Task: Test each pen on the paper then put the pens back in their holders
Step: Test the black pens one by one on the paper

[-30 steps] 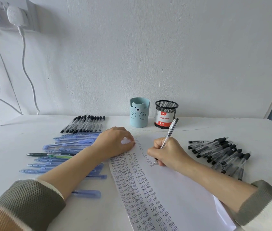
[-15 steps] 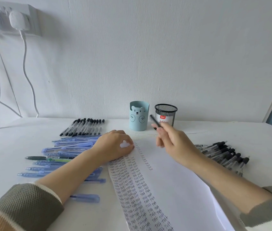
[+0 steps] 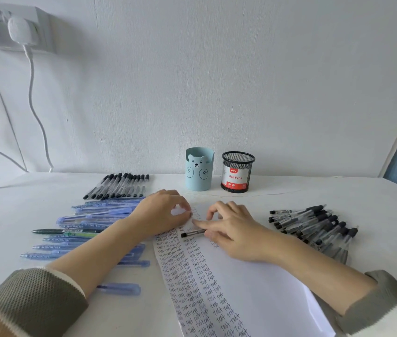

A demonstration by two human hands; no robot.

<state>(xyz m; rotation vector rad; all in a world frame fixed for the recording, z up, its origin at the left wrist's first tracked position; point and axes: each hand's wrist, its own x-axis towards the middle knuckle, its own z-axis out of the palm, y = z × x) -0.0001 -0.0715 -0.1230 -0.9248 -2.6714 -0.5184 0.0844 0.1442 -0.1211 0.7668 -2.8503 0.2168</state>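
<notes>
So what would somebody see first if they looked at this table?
Probably the paper in the middle, covered with columns of the word "test". Then the heaps of pens: blue pens on the left, black-capped pens on the right. A bear cup stands at the back.

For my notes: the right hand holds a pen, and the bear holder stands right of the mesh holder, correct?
Not quite: the head view shows the bear holder left of the mesh holder. The right hand does hold a pen.
</notes>
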